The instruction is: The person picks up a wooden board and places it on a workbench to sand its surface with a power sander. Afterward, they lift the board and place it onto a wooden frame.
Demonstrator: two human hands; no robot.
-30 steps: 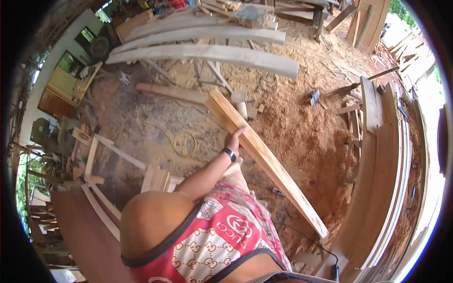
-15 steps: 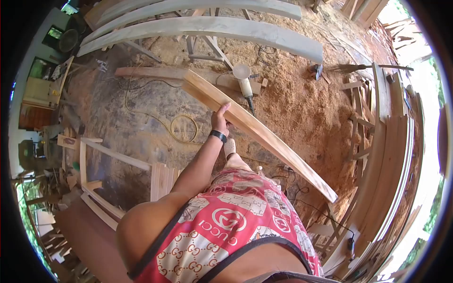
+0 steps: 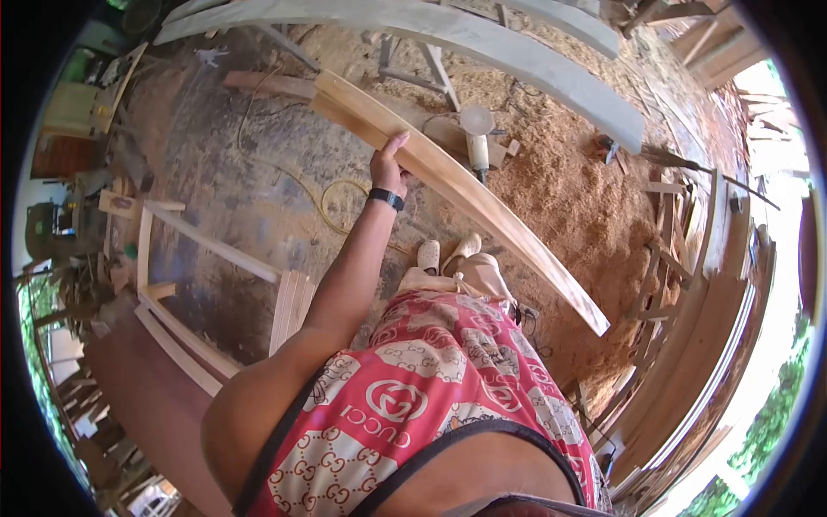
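My left hand (image 3: 388,170), with a black band at the wrist, grips the near edge of a long pale wooden plank (image 3: 482,202). The plank is held off the ground and runs from the upper left down to the right, past my red patterned shirt. Its far end (image 3: 332,90) points toward the trestles. My feet (image 3: 448,254) stand on the dirt under it. My right hand is out of sight.
Long curved grey boards (image 3: 482,39) lie on trestles ahead. A power tool (image 3: 475,138) and a coiled yellow cord (image 3: 345,202) lie on the sawdust floor. A wooden frame (image 3: 177,284) sits at the left, and stacked curved boards (image 3: 689,345) line the right.
I have stepped toward the trestles with the plank, so the curved boards and the power tool are nearer. My left hand has kept its hold on the plank's edge.
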